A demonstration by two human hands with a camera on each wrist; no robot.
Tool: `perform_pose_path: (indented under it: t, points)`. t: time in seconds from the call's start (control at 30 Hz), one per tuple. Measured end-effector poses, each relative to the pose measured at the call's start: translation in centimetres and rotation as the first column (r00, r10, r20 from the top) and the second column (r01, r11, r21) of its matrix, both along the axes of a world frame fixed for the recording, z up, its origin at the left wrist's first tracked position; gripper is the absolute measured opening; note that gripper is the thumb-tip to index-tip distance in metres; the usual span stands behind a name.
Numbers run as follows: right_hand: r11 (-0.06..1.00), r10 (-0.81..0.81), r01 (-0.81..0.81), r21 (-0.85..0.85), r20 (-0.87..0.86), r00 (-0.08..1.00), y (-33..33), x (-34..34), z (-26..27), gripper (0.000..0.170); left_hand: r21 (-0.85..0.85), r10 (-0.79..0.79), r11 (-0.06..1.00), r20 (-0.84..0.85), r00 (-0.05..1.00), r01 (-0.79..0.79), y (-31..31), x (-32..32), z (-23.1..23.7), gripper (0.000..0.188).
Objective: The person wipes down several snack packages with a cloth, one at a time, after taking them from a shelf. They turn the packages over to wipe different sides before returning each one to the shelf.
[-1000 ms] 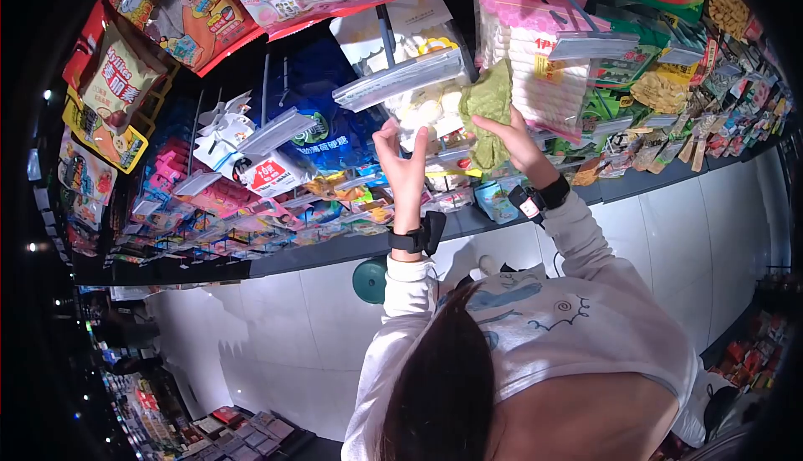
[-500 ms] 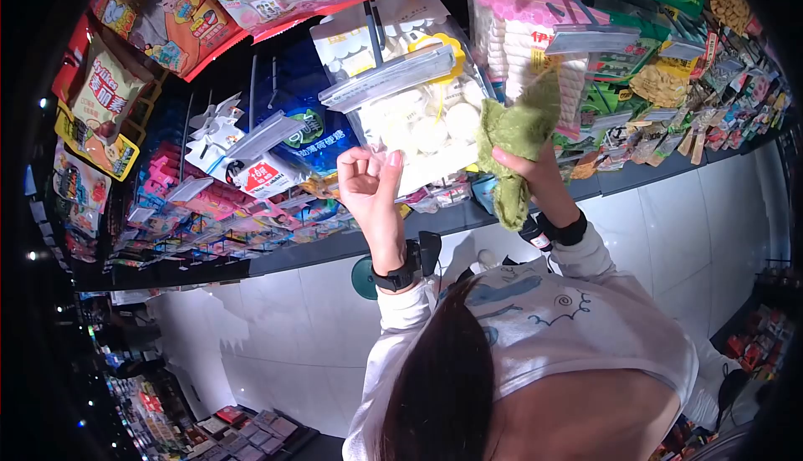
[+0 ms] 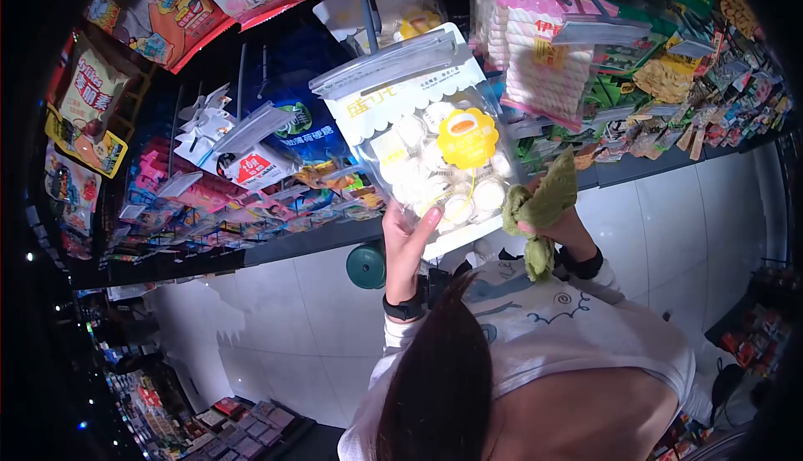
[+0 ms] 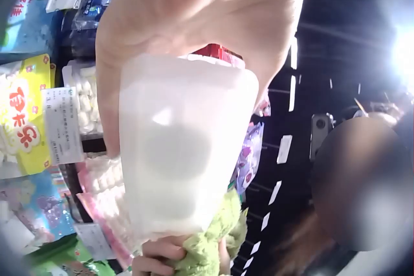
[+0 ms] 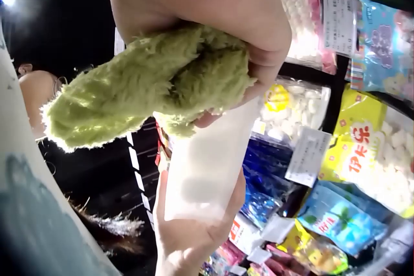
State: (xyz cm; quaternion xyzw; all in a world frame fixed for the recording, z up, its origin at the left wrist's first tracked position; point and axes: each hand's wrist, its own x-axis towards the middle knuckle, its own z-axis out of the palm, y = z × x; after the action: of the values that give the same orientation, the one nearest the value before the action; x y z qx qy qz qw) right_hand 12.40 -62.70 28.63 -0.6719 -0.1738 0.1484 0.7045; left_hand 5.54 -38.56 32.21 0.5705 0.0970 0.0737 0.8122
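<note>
My left hand point(image 3: 406, 242) grips the lower left edge of a clear and white bag of marshmallows point(image 3: 410, 147), its thumb on the front. A yellow flower-shaped label is printed on the bag, and a price-tag holder point(image 3: 393, 66) overlaps its top. In the left wrist view, the bag's blank white bottom point(image 4: 187, 159) fills the middle. My right hand point(image 3: 570, 231) holds a bunched, fluffy green cloth point(image 3: 548, 197) at the bag's lower right corner. From the right wrist, the fingers curl round the cloth point(image 5: 149, 82), with a fingertip right at the bag's edge.
Behind hangs another marshmallow bag point(image 3: 389, 5). A pink-topped bag of white twists point(image 3: 544, 51) is to the right, blue candy bags point(image 3: 309, 126) to the left. Hooks and tag holders stick out. A green round stool point(image 3: 366, 265) stands on the pale floor.
The marshmallow bag has come forward and down from the hanging row toward my body. My left hand has moved down with it; my right hand and the green cloth have come lower too.
</note>
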Motion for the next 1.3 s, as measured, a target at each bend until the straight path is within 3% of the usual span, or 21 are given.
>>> perform_pose_path:
  t: [0.1, 0.2, 0.37, 0.5, 0.6, 0.7, 0.73, 0.8, 0.83, 0.9, 0.93, 0.97, 1.03, 1.07, 1.1, 1.17, 1.2, 1.23, 1.3]
  points:
    - [0.998, 0.051, -0.054, -0.046, -0.065, 0.997, -0.7, -0.3, -0.7, 0.057, 0.032, 0.011, 0.999, 0.075, 0.997, -0.013, -0.3, -0.1, -0.8, 0.051]
    - [0.998, 0.05, -0.052, -0.032, -0.083, 0.995, -0.9, -0.7, -1.3, 0.056, -0.149, 0.169, 0.977, 0.107, 0.98, -0.152, -1.4, 0.2, -0.8, 0.047]
    - [0.995, 0.02, -0.021, -0.094, -0.015, 1.0, -0.9, -1.5, -1.5, 0.056, -0.034, 0.182, 0.983, 0.098, 0.978, -0.179, -1.8, 0.5, -1.1, 0.042]
    - [0.97, -0.237, 0.24, 0.028, -0.069, 0.969, -1.4, -1.3, -0.5, 0.047, -0.013, 0.265, 0.964, 0.091, 0.96, -0.265, -2.4, 0.5, -1.7, 0.037]
    - [0.78, -0.533, 0.581, 0.235, -0.238, 0.812, -1.5, -0.1, 0.0, 0.039, -0.048, 0.325, 0.946, 0.1, 0.941, -0.321, -2.5, 0.6, -1.8, 0.034]
    - [0.49, -0.759, 0.722, 0.489, -0.168, 0.629, -0.7, 1.3, 0.4, 0.034, 0.033, 0.317, 0.947, 0.094, 0.944, -0.321, -2.9, 0.5, -1.8, 0.032]
    - [0.571, -0.767, 0.702, 0.425, -0.029, 0.641, -0.3, 1.4, 0.8, 0.035, 0.062, 0.287, 0.954, 0.11, 0.952, -0.295, -3.0, 0.5, -1.9, 0.031]
    - [0.697, -0.717, 0.668, 0.262, 0.242, 0.653, 1.0, 1.4, 1.6, 0.036, 0.123, 0.224, 0.963, 0.137, 0.965, -0.241, -3.5, 0.4, -2.0, 0.031]
    - [0.755, -0.65, 0.598, 0.269, 0.183, 0.738, 2.4, 0.7, 1.8, 0.039, 0.106, 0.186, 0.974, 0.123, 0.975, -0.199, -3.9, 0.4, -1.9, 0.03]
    - [0.895, -0.434, 0.422, 0.142, 0.49, 0.756, 4.8, 0.7, 3.4, 0.049, 0.146, 0.205, 0.963, 0.159, 0.966, -0.228, -5.6, 0.5, -1.3, 0.028]
    - [0.858, -0.322, 0.513, -0.042, 0.733, 0.599, 5.4, 0.3, 4.0, 0.055, 0.156, 0.244, 0.948, 0.2, 0.949, -0.277, -6.1, 0.7, -1.0, 0.027]
    - [0.813, -0.237, 0.561, -0.155, 0.792, 0.562, 6.5, -0.4, 4.9, 0.053, 0.234, 0.225, 0.934, 0.201, 0.953, -0.27, -5.9, 0.4, -1.6, 0.026]
    - [0.886, -0.054, 0.408, -0.22, 0.825, 0.563, 7.7, -1.7, 4.3, 0.048, 0.383, 0.189, 0.888, 0.196, 0.962, -0.252, -4.5, -0.3, -3.2, 0.025]
    - [0.909, 0.037, 0.328, -0.256, 0.834, 0.55, 7.9, -2.1, 3.9, 0.045, 0.427, 0.135, 0.891, 0.079, 0.988, -0.156, -3.4, -0.3, -2.4, 0.039]
    - [0.936, 0.111, 0.227, -0.269, 0.838, 0.535, 8.0, -2.3, 3.4, 0.044, -0.131, 0.102, 0.987, 0.099, 0.99, -0.089, -2.0, -0.5, -4.6, 0.036]
    - [0.955, 0.247, 0.025, -0.296, 0.84, 0.482, 8.2, -2.7, 2.7, 0.042, -0.381, 0.168, 0.916, 0.089, 0.982, -0.122, -1.6, -0.4, -3.7, 0.032]
    - [0.958, 0.244, 0.019, -0.287, 0.847, 0.473, 8.0, -2.4, 2.5, 0.043, -0.076, 0.257, 0.965, 0.072, 0.964, -0.252, -1.8, -0.7, -3.0, 0.03]
    - [0.961, 0.24, 0.013, -0.278, 0.853, 0.464, 7.5, -1.7, 2.3, 0.043, 0.085, 0.274, 0.952, 0.197, 0.941, -0.295, -1.8, -1.1, -3.7, 0.029]
    - [0.971, 0.153, 0.082, -0.223, 0.852, 0.501, 6.7, -0.1, 1.4, 0.047, 0.164, 0.306, 0.933, 0.1, 0.947, -0.319, -2.2, -1.6, -2.8, 0.026]
